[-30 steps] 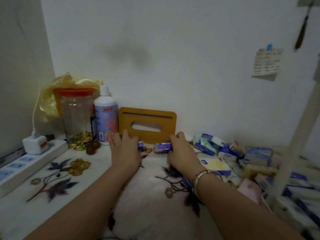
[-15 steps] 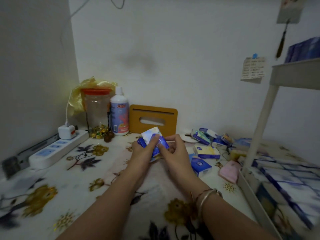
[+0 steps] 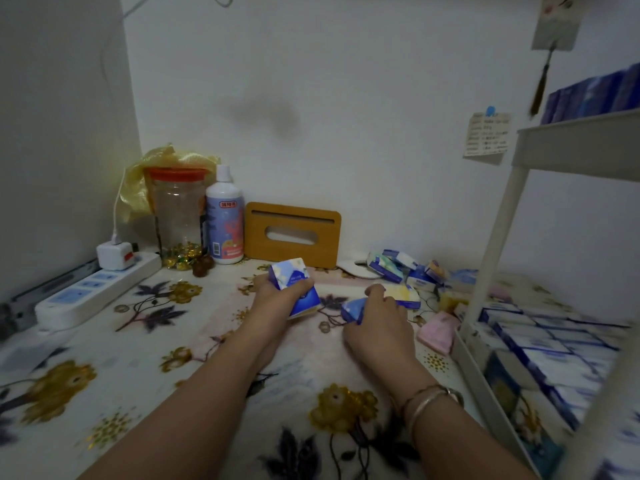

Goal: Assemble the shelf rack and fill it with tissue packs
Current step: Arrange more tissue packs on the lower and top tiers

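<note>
My left hand grips a small stack of blue-and-white tissue packs, lifted just above the flowered tablecloth. My right hand closes round another blue tissue pack lying on the cloth, next to a pale yellow pack. A heap of loose tissue packs lies behind, by the wall. The white shelf rack stands at the right; its bottom tray holds rows of blue packs and its upper shelf carries more.
A wooden tissue-box cover leans on the back wall. Left of it stand a white bottle and a clear jar with sweets. A power strip lies at the left. A pink pack lies beside the rack.
My hands were together on one stack in front of me. Now they have parted: the left keeps the stack, the right has gone right and down onto a pack on the cloth.
</note>
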A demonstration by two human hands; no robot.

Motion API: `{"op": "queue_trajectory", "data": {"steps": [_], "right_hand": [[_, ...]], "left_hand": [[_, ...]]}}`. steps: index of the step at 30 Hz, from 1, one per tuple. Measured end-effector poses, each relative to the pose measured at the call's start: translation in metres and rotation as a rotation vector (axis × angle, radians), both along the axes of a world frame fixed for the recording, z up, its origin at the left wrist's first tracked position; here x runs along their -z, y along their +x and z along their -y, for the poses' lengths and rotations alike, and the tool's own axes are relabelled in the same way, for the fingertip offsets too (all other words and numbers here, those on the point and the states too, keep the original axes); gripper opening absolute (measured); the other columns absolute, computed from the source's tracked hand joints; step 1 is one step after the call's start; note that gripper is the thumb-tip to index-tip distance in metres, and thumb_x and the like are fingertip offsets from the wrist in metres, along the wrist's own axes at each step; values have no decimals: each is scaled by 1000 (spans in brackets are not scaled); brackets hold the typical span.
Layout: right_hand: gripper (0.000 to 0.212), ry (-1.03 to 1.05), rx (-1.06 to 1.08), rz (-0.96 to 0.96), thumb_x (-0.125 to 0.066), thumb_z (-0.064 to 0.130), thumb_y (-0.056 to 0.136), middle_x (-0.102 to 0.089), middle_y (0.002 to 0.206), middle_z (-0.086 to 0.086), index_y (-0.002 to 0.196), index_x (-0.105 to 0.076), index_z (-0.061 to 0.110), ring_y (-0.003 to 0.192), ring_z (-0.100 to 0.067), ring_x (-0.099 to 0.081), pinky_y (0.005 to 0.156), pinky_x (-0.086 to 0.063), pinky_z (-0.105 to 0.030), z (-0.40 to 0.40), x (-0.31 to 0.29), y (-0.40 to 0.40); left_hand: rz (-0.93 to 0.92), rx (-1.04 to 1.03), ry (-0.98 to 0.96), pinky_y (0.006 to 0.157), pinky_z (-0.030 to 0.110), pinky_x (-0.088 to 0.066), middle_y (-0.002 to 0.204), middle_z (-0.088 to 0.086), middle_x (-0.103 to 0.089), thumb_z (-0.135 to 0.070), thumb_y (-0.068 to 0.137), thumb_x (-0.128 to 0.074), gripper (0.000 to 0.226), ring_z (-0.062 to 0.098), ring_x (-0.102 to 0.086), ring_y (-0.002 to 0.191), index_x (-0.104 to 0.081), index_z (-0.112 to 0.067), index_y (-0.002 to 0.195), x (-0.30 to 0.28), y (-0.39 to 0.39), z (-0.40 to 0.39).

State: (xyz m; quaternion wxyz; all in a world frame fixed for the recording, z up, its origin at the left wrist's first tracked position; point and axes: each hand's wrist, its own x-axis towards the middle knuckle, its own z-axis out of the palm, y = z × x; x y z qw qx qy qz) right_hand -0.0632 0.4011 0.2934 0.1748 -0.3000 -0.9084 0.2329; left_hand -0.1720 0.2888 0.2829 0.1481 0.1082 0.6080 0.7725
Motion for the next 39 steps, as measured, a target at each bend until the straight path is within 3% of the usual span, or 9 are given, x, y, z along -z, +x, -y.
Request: {"op": "queue_trajectory", "data": {"steps": [5,10,13,15,21,25,29,32,39], "right_hand": [[45,-259,-158,-521,-69,37,82,-56,118,6,117,-41,30,112,-14,-53,88,-52,-38,9,-7,-4],[27,-288,-303,-626,-62,37,88,-58,112,13,113,-54,31,106,-2,-53,84,-48,-19,20,-9,-8],[32,-333,-333,-642,-40,42,99,-58,123,9,125,-56,31,118,-9,-51,99,-46,-34,19,-8,-9],[34,-420,-382,-664,-32,34,103,-56,128,7,129,-55,31,121,-8,-50,103,-44,-35,20,-10,-7],[50,-627,-440,-725,-51,12,96,-47,140,8,142,-36,23,125,-6,-48,100,-48,-27,35,-20,-5],[57,-922,-367,-546,-60,39,89,-56,130,-7,138,-40,17,115,-21,-57,93,-48,-33,49,-29,-1],[24,-1343,-531,-611,-45,20,96,-63,103,-11,116,-55,12,83,-16,-59,64,-45,-21,62,-56,20],[39,-1327,-547,-724,-53,19,89,-63,113,-20,124,-52,2,86,-21,-61,71,-48,-28,65,-89,45],[50,-1060,-628,-745,-60,23,84,-64,121,-16,130,-48,4,106,-23,-65,79,-55,-34,62,-154,139]], "left_hand": [[16,-38,-47,83,48,-57,112,17,-66,-42,73,-79,76,29,-69,94,-40,-8,130,-1,3,-4],[98,17,10,73,46,-60,122,19,-61,-91,36,-60,135,30,-70,94,-33,-7,138,-14,20,-18],[160,113,135,68,41,-60,117,18,-66,-73,61,-65,104,29,-71,94,-39,-7,136,-19,30,-18],[168,142,198,79,47,-58,113,19,-68,-63,53,-78,102,30,-70,96,-47,-5,132,-20,30,-17],[220,23,350,82,49,-57,112,25,-66,-39,58,-82,86,33,-70,94,-46,-4,128,-31,34,-10],[61,-137,258,67,35,-57,112,22,-64,-29,87,-65,54,24,-68,82,-45,2,126,-50,51,2],[-213,-213,79,80,32,-49,113,6,-55,-33,94,-56,42,9,-58,84,-35,-10,122,-79,85,16],[-360,-215,7,72,25,-43,92,-6,-51,-38,96,-50,31,4,-55,81,-31,-21,113,-107,123,23],[-420,-97,-85,91,29,-30,130,2,-41,-63,91,-40,77,16,-40,117,-20,-12,146,-167,193,30]]}}
